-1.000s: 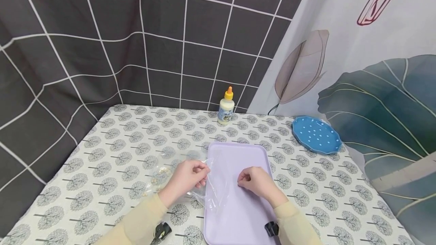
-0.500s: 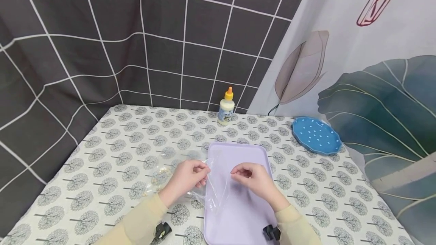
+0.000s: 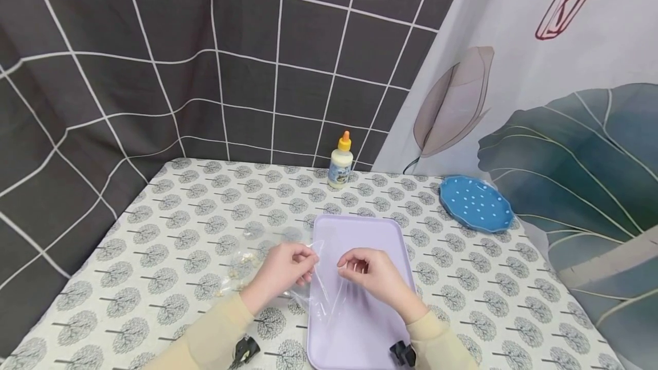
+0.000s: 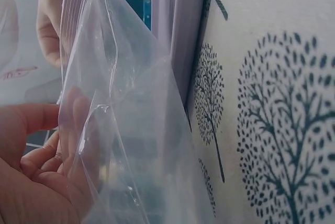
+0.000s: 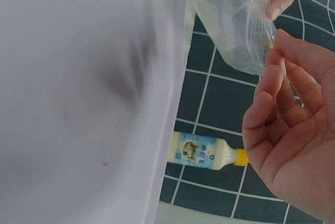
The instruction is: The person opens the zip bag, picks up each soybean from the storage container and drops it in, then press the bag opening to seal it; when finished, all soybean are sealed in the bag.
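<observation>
Since a second ago the right hand [image 3: 377,276] has slid left across the lilac tray [image 3: 396,233], closing on the left hand [image 3: 284,270].

From the head view, the clear plastic bag [image 3: 325,287] hangs between both hands over the tray's left edge, near the front of the tablecloth [image 3: 180,227]. The left hand's fingers are curled, pinching the bag's top; the right hand's fingertips are bunched at the same rim, and whether they have caught it I cannot tell here. A glue bottle [image 3: 341,161] stands at the back edge, a blue dish [image 3: 478,204] towards the right back corner.

In the left wrist view, the bag [image 4: 131,145] is thin, limp film, light and slippery; the stiffer seal strip along the mouth looks the best place to take hold.

In the right wrist view, thumb and forefinger [image 5: 277,77] meet at the bag's [image 5: 230,25] mouth edge. Its long axis seems to run down from mouth to bottom, mouth uppermost.
</observation>
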`<action>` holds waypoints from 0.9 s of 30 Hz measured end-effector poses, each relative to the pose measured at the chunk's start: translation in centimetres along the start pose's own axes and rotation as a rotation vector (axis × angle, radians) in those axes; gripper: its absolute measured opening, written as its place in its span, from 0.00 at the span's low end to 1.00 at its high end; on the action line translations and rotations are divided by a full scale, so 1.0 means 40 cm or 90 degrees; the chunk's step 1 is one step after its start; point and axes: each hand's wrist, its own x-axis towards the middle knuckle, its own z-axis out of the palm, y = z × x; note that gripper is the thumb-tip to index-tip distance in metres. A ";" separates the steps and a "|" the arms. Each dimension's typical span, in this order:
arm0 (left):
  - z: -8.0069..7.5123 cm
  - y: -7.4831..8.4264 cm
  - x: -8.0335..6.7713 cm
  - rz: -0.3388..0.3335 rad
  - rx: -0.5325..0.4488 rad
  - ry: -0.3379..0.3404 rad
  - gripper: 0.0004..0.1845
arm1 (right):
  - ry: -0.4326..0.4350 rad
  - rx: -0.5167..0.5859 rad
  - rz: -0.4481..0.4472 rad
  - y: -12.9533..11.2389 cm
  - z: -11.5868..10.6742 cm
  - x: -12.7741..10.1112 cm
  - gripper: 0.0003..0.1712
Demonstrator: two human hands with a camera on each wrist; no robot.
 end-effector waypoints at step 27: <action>-0.055 0.053 -0.030 0.124 0.068 -0.150 0.06 | 0.034 0.114 -0.130 -0.037 -0.045 0.024 0.21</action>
